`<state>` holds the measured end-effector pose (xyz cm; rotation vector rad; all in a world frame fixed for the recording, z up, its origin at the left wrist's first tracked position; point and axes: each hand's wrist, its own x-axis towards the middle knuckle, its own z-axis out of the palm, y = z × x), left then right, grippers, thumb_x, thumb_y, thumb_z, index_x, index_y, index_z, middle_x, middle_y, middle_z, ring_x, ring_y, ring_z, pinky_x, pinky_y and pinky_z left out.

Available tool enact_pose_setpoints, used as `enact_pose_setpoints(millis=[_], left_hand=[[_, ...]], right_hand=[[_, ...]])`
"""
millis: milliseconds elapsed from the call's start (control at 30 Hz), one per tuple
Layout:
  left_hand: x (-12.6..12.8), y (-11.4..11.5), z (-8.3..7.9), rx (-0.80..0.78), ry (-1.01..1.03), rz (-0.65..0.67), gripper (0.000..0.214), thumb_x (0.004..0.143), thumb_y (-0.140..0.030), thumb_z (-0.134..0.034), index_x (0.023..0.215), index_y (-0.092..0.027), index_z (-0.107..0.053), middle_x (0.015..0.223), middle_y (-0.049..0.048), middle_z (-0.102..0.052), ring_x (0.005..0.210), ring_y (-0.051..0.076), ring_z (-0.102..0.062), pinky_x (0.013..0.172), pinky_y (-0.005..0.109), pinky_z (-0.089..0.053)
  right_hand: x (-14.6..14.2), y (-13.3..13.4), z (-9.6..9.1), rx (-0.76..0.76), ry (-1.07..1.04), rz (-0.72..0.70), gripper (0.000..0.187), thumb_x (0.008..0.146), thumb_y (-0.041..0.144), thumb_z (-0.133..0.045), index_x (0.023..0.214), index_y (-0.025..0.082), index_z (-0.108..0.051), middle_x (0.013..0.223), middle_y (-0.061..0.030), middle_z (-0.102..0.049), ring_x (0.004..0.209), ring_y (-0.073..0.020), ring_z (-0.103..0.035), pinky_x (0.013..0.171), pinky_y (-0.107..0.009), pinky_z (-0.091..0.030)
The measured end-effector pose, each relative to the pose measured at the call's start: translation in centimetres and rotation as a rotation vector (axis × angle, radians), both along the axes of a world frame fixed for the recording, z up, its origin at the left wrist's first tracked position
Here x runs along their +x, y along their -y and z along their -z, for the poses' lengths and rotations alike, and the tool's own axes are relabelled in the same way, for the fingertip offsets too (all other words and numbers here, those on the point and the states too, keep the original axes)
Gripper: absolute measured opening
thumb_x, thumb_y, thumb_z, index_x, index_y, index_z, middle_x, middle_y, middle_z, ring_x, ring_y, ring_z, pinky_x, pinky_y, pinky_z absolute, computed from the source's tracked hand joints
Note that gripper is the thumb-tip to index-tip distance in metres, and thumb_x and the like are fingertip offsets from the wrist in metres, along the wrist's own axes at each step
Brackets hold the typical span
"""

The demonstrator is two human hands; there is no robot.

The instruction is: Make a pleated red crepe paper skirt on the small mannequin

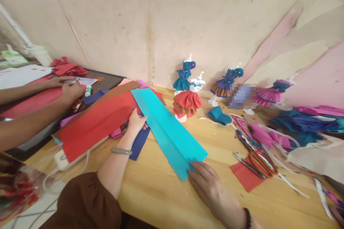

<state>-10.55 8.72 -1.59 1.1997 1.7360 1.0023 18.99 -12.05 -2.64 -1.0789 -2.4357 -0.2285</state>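
Note:
A long turquoise strip [169, 134], of crepe paper or thin cloth, slants across the wooden table with a crease along it. My right hand [205, 182] grips its near end, thumb hidden beneath. At the strip's left edge, my left hand [137, 120] is closed with its fingers partly under the sheets, where a red strip [99, 120] meets the turquoise one. A brown strip [118, 93] shows behind the red. Below my left hand lies a navy piece [141, 141].
At left a co-worker's hands [71, 87] work near a glue stick [88, 91]. A white power strip [63, 159] lies under the red strip. Small dressed mannequins [188, 100] stand by the wall. Orange-handled scissors [262, 164] and snips [249, 166] rest on a red square [248, 182], near scraps.

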Motion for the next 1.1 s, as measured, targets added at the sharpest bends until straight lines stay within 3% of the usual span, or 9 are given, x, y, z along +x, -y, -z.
enact_pose_setpoints(millis=[233,633,800,967,1100], left_hand=[[0.5,0.6,-0.6,0.002,-0.01,0.059,0.074,0.082,-0.011,-0.065,0.148,-0.018,-0.031,0.053,-0.0059,-0.06,0.04,0.017,-0.061,0.04,0.021,-0.045],[0.3,0.6,-0.4,-0.008,-0.108,0.07,0.081,0.083,-0.012,-0.059,0.154,-0.013,-0.02,0.058,-0.0035,-0.063,0.038,0.014,-0.059,0.041,0.02,-0.046],[0.1,0.6,-0.4,-0.003,-0.156,0.086,0.077,0.083,-0.012,-0.058,0.153,-0.013,-0.026,0.057,-0.0023,-0.064,0.04,0.016,-0.061,0.041,0.022,-0.047],[0.1,0.4,-0.7,-0.008,-0.187,0.108,0.076,0.085,-0.013,-0.057,0.153,-0.009,-0.024,0.051,-0.0038,-0.06,0.039,0.018,-0.059,0.04,0.023,-0.046],[0.5,0.6,-1.1,-0.029,-0.197,0.099,0.076,0.085,-0.012,-0.057,0.153,-0.01,-0.023,0.051,-0.0043,-0.059,0.039,0.018,-0.059,0.041,0.023,-0.046]], right_hand=[[0.1,0.0,0.1,-0.032,-0.046,0.013,0.024,0.097,0.013,-0.048,0.106,0.018,-0.07,0.107,-0.0132,-0.074,0.106,-0.0251,-0.07,0.089,-0.04,-0.062],[0.5,0.3,0.0,-0.018,-0.026,0.021,0.025,0.096,0.009,-0.047,0.103,0.014,-0.071,0.111,-0.0158,-0.074,0.108,-0.0253,-0.07,0.091,-0.04,-0.061],[0.9,0.4,-0.3,-0.11,-0.101,0.02,0.029,0.096,0.01,-0.047,0.112,0.017,-0.069,0.117,-0.0145,-0.073,0.113,-0.0233,-0.068,0.096,-0.039,-0.059],[3.9,-0.1,-1.3,-0.175,-0.206,0.112,0.031,0.099,0.018,-0.046,0.123,0.019,-0.066,0.125,-0.0152,-0.069,0.118,-0.0229,-0.066,0.096,-0.038,-0.058],[8.8,-0.4,-1.1,-0.11,-0.223,0.288,0.026,0.099,0.023,-0.048,0.108,0.021,-0.073,0.117,-0.0126,-0.073,0.106,-0.0241,-0.071,0.091,-0.039,-0.061]])
